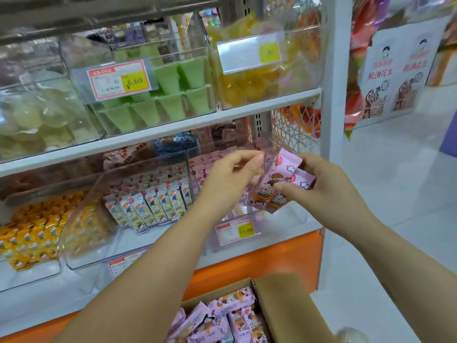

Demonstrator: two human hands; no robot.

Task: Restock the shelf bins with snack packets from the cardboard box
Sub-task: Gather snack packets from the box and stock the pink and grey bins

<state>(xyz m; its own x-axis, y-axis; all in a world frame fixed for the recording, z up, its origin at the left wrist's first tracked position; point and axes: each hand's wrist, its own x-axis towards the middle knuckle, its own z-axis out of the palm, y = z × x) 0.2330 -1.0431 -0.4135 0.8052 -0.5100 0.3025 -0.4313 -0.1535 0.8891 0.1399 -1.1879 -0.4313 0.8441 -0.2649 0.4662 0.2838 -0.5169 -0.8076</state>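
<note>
My right hand (319, 184) grips a few pink snack packets (284, 179) with a cartoon print, held upright over the clear bin (284, 219) at the right end of the lower shelf. That bin holds more pink packets (210, 164) stacked at its back. My left hand (230, 177) hovers just left of the held packets, its thumb and forefinger nearly together; whether they pinch anything is unclear. Below, the open cardboard box (289, 308) holds several more pink packets (217, 320).
Neighbouring clear bins hold white packets (150, 206) and yellow packets (32, 241). The shelf above carries bins of green cups (173, 95) and yellow jellies (249, 80). Price tags (235, 230) clip to the bin fronts. A white post (333, 95) borders the shelf; white floor lies to the right.
</note>
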